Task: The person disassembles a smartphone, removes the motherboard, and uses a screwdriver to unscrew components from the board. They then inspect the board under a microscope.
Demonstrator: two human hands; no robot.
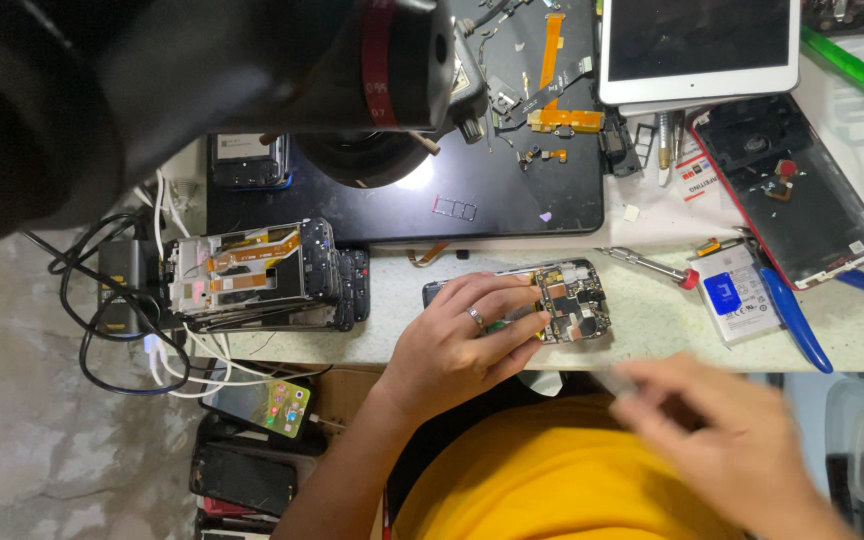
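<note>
At the far left of the pale speckled tabletop [652,330], a stack of opened dark phone frames with orange ribbon cables [257,275] sits above a tangle of black and white cables [122,330]. Right of it, near the front edge, lies the opened smartphone with its bare green-and-black circuit board [574,300]. The left hand [457,345], a ring on one finger, lies flat over the phone's left part, fingers spread and pressing it down rather than gripping. The board looks light, stiff and fragile; I would hold it only by the outer frame edges, away from the small components. Further right rest a slim metal screwdriver with a red collar [647,265] and a white flat battery pack [737,295]. Nearest, the right hand [737,445] is blurred; whether it holds anything I cannot tell.
</note>
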